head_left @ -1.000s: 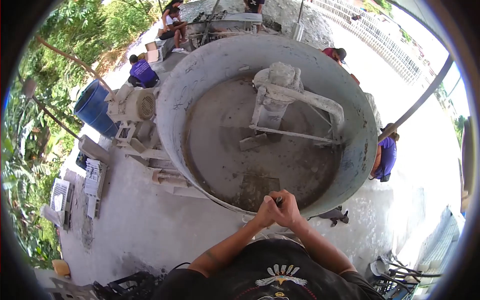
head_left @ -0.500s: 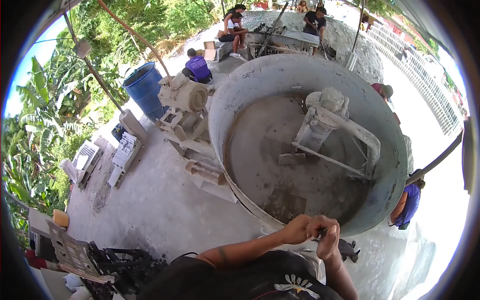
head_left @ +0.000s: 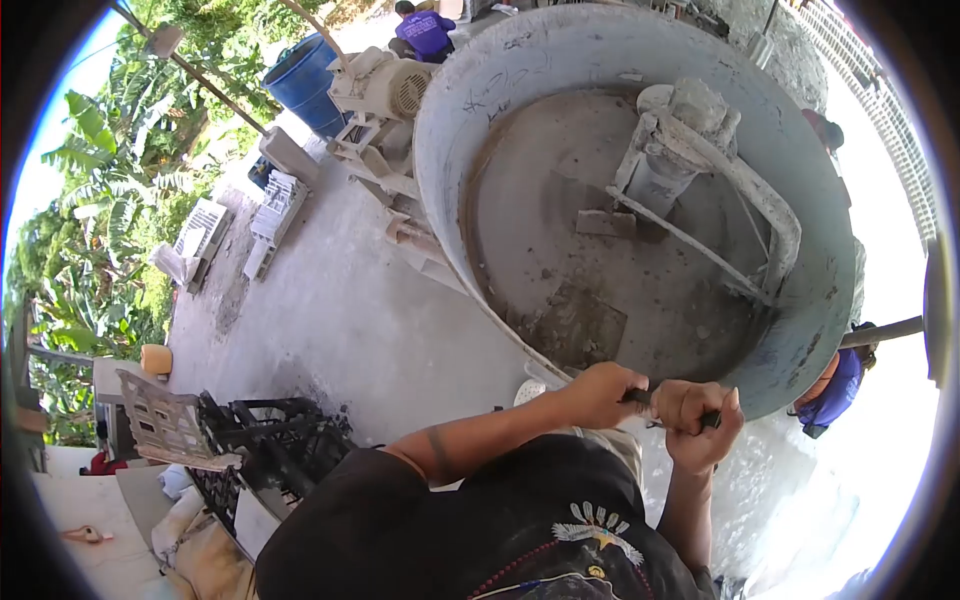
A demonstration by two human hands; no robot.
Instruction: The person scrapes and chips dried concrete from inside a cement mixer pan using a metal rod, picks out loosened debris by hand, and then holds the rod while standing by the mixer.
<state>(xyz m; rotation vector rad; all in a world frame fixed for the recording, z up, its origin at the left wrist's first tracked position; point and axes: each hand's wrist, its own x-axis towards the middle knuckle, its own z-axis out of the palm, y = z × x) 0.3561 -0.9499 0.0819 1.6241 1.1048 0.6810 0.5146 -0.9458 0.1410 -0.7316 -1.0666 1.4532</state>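
Close to my chest, in front of the near rim of a large round mixing pan (head_left: 640, 40), my two hands are together. My left hand (head_left: 603, 394) is closed on one end of a short dark rod-like piece (head_left: 636, 397). Beside it, my right hand (head_left: 690, 415) is wrapped around the same piece, whose other dark end pokes out past the fingers. Most of the piece is hidden by my fingers, so its kind cannot be told. Inside the pan stands a cement-caked central post (head_left: 690, 120) with a curved pipe arm (head_left: 780, 200) and a flat paddle (head_left: 605, 222).
A motor (head_left: 395, 88) on a frame adjoins the pan's left side, with a blue barrel (head_left: 305, 85) behind. Block moulds (head_left: 275, 215) lie on the concrete floor (head_left: 330, 300). Black metal machinery (head_left: 275, 430) stands at lower left. People in purple shirts are beyond the pan (head_left: 425, 35) and right (head_left: 835, 390).
My view has tilted down, so the pan and surroundings sit higher. My hands have moved up and right in view, and the dark piece shows more clearly between them.
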